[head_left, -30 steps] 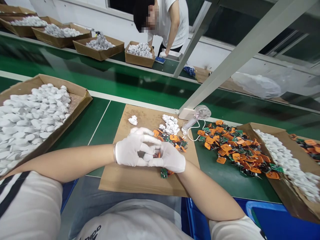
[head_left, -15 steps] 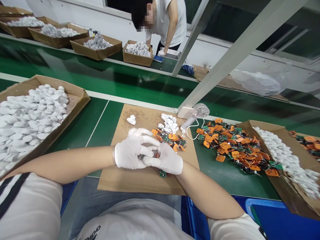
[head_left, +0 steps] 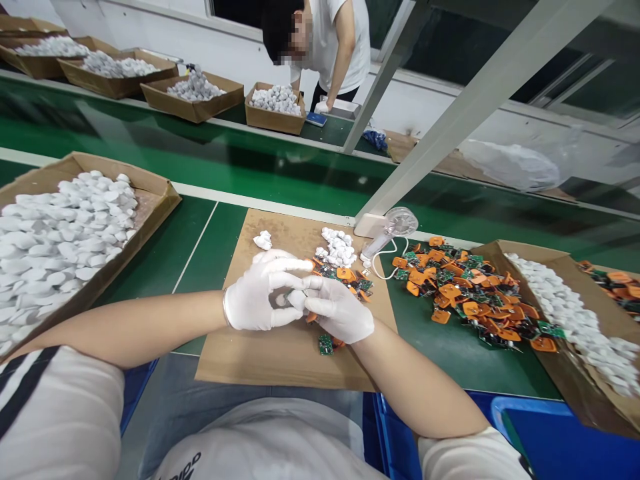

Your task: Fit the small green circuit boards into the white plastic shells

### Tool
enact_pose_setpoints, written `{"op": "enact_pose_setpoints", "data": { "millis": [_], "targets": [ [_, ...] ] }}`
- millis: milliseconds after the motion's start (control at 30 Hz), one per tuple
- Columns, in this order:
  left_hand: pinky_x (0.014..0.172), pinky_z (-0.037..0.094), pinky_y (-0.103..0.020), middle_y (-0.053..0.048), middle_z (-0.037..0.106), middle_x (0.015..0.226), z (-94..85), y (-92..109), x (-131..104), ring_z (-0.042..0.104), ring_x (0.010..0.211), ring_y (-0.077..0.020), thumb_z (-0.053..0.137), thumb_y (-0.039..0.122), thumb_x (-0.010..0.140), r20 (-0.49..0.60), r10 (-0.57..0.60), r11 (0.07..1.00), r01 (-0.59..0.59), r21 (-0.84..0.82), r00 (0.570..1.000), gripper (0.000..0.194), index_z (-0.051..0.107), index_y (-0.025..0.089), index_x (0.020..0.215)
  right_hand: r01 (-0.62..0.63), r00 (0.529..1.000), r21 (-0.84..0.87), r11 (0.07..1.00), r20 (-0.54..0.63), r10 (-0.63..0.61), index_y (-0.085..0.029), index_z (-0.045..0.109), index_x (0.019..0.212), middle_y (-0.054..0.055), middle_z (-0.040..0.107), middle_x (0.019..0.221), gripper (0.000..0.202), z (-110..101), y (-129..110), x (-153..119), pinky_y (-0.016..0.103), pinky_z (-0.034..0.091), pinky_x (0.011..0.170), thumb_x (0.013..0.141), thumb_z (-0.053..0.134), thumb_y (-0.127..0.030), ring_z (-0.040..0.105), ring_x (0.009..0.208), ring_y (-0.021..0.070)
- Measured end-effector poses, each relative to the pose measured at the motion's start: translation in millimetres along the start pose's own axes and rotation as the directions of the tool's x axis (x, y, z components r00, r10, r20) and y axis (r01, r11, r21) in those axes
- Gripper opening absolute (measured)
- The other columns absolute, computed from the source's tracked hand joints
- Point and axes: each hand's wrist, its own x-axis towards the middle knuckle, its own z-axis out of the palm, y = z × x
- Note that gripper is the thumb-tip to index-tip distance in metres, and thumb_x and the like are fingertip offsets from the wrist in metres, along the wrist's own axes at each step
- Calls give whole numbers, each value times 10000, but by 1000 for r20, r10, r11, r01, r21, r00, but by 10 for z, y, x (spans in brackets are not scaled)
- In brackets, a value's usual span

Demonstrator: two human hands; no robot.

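My left hand, in a white glove, curls its fingers and thumb around a small white plastic piece. My right hand, gloved too, pinches the same piece from the other side. A bit of orange shows under the right fingers; whether that hand holds it I cannot tell. Just beyond the hands lies a small pile of orange plastic parts with green circuit boards. One green circuit board rests on the cardboard sheet below my right hand.
A small heap of white pieces lies beside a clear handheld fan. At right is a large heap of orange parts and a cardboard box. Another box of white pieces stands left. Across the bench, a person bends over.
My hands have parted slightly, and the white plastic piece now shows between them. The right hand has turned and shifted a little to the right. The board below is more exposed.
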Motion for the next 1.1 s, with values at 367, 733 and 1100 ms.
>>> {"op": "enact_pose_setpoints", "data": {
  "millis": [367,733,1100],
  "targets": [
    [918,382,-439,-30,745,1032,-40,-44,49,581,1066,-288,681,530,797,49,87,972,-95,216,995,326,745,271,986,42,999,-68,997,-1,-42,-146,644,906,1,605,714,453,0,38,7,227,390,555,649,853,-456,520,614,106],
    [909,315,-419,-6,761,909,38,74,26,608,1006,-244,624,353,843,31,70,971,-75,227,997,133,724,271,870,68,990,-163,984,-111,-87,-171,581,855,-49,544,666,361,101,20,-7,232,390,585,616,833,-273,478,607,93],
    [930,462,-374,-48,726,993,-57,-291,230,640,960,-206,610,298,863,-148,-106,965,137,223,983,147,710,236,952,293,762,-575,764,-342,-550,-217,534,1042,92,675,1067,385,-349,-367,-8,369,507,851,752,722,-386,647,906,191]
  ]
}}
